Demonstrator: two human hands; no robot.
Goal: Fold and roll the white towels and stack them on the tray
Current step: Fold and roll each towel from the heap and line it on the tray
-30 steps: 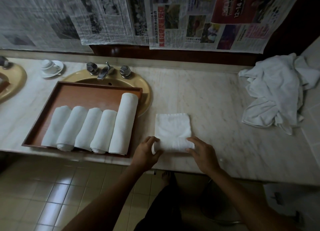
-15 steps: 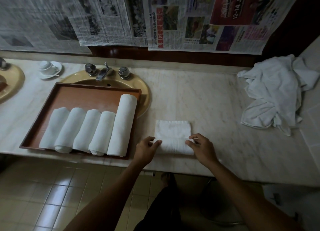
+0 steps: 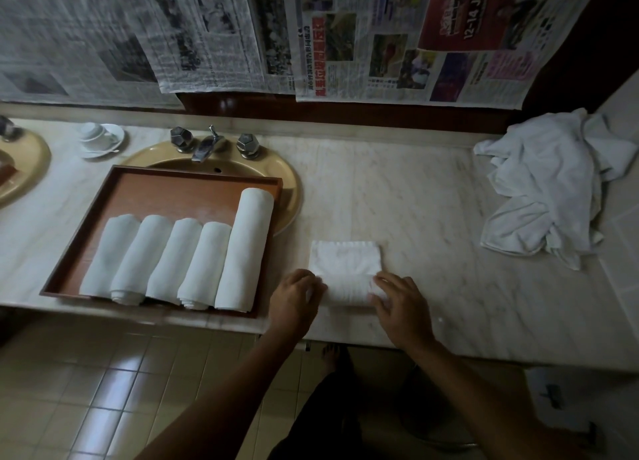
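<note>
Rolled farther since before, the towel is gripped by curled fingers of both hands.

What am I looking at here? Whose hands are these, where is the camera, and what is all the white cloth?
No machine here: a person wears a camera on the head, looking down at their own hands. The left hand and right hand are rolling a folded white towel on a marble counter, fingers curled on the rolled end nearest them. Beside it, a wooden tray resting over a sink holds five rolled towels. A heap of unfolded towels waits at the far right. Newspapers cover the wall.
</note>
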